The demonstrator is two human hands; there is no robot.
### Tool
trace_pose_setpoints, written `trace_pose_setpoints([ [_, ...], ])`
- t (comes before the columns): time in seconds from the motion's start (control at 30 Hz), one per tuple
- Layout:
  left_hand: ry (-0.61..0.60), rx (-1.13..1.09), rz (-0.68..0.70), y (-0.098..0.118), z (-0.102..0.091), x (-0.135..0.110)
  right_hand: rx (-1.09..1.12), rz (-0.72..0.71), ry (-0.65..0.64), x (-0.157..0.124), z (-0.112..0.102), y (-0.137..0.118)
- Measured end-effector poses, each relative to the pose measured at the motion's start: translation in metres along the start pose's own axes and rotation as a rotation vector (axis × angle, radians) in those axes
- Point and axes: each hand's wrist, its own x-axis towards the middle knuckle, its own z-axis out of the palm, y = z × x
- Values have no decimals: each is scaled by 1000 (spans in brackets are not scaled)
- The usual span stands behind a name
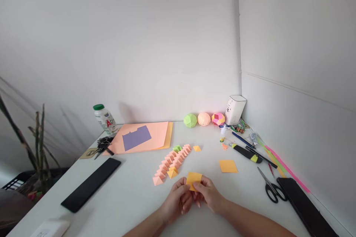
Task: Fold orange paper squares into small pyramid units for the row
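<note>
Between my two hands, just above the table's front part, is a small orange paper square (194, 178). My left hand (179, 197) pinches its left side, with the thumb on the face. On the right side, my right hand (209, 192) grips it the same way, its thumb pressing near the lower edge. Fingers behind the paper are partly hidden. Beyond my hands lie two slanting rows of folded peach paper pieces (167, 163), with an orange folded piece (172, 172) at the near end and green ones (177, 148) at the far end.
Another orange square (228, 166) lies right of my hands. Scissors (271, 187), a utility knife (247, 153) and a glue bottle (223, 133) are on the right. Paper balls (204, 119) line the wall. Peach sheets (158, 133) and a black slab (91, 184) lie left.
</note>
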Motion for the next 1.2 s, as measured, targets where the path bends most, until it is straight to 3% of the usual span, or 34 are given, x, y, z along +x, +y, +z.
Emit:
trace_pose_setpoints([
  [0.13, 67, 39, 57, 7, -1, 0, -79, -29, -8, -3, 3, -3],
  [0.4, 71, 95, 87, 11, 3, -1, -200, -24, -57, -4, 1, -1],
  [0.57, 132, 124, 137, 12, 6, -6, -284, -25, 31, -5, 7, -4],
  [0.87, 350, 375, 201, 7, 2, -8, -315, -84, 170, -2, 5, 6],
  [1.2, 193, 414, 209, 10, 17, -16, -505, -130, 192, -8, 12, 3],
])
